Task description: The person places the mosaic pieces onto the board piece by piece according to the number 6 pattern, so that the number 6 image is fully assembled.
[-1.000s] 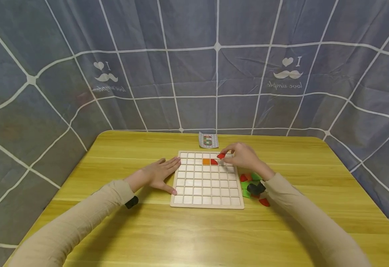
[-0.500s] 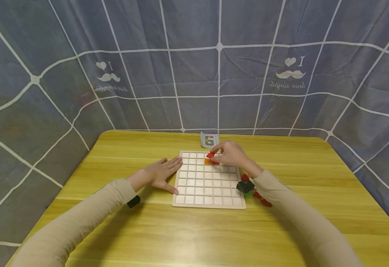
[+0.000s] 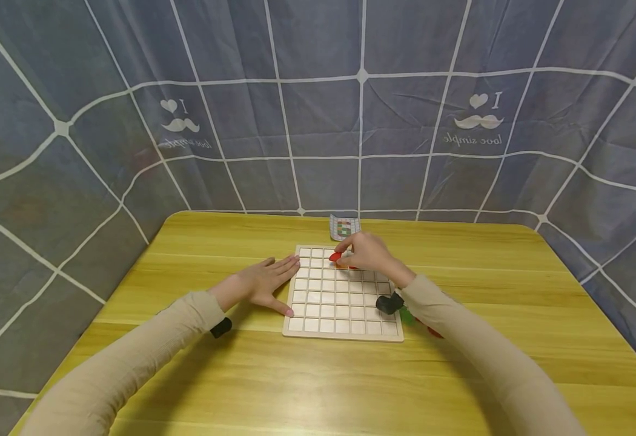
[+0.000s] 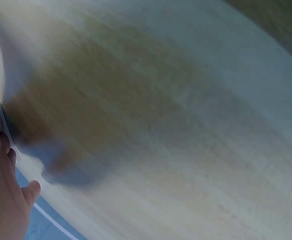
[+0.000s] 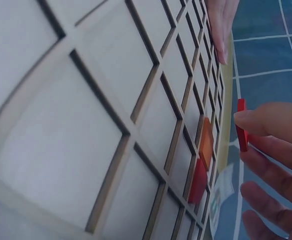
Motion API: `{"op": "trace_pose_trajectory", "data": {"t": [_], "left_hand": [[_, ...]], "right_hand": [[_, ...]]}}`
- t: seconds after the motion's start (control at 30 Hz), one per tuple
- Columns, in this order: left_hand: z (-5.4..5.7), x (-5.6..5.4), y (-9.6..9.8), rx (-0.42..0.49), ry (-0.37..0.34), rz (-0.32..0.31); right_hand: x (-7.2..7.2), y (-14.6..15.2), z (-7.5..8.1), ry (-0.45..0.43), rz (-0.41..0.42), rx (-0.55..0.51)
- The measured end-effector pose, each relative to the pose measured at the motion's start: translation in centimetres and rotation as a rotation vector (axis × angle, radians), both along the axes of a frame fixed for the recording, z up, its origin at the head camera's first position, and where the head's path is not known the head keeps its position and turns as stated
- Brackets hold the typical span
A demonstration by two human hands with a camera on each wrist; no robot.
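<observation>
A pale wooden grid board (image 3: 327, 298) with square cells lies on the table. My left hand (image 3: 263, 283) rests at its left edge, fingers spread and fairly straight. Between the thumb and fingertips of my right hand (image 3: 371, 253) is a red tile (image 5: 241, 125), pinched over the board's upper rows; in the head view the same red tile (image 3: 335, 257) shows beside the fingertips. An orange square tile (image 5: 206, 144) and another red tile (image 5: 199, 181) sit in neighbouring cells, mostly covered by the right hand in the head view.
A small printed card (image 3: 345, 227) with a coloured pattern lies behind the board. Right of the board, green tiles (image 3: 407, 316) and red ones are partly hidden under the right forearm. A grey checked curtain (image 3: 318, 121) hangs behind the wooden table (image 3: 274, 375).
My right hand has moved left over the board with the red tile, passing over the orange and red tiles in the grid. The left hand has stayed at the board's edge.
</observation>
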State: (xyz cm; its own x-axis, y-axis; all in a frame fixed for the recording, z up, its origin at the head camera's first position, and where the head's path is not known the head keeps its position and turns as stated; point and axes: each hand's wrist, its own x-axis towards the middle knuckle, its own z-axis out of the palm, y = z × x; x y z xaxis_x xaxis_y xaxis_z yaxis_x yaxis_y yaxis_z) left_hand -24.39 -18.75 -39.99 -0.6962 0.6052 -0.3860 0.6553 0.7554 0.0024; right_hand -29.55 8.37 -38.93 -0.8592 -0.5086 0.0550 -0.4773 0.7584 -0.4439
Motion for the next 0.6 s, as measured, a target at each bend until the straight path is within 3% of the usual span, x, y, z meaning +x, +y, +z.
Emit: {"op": "trace_pose_trajectory", "data": {"t": [0.33,0.6], "left_hand": [[-0.1,0.0,0.0,0.001,-0.002,0.008],[0.0,0.1,0.0,-0.006,0.000,0.003]], "right_hand": [[-0.3,-0.8,-0.8,0.025,0.059,0.001],[-0.3,-1.1,-1.4,-0.013,0.045,0.011]]}}
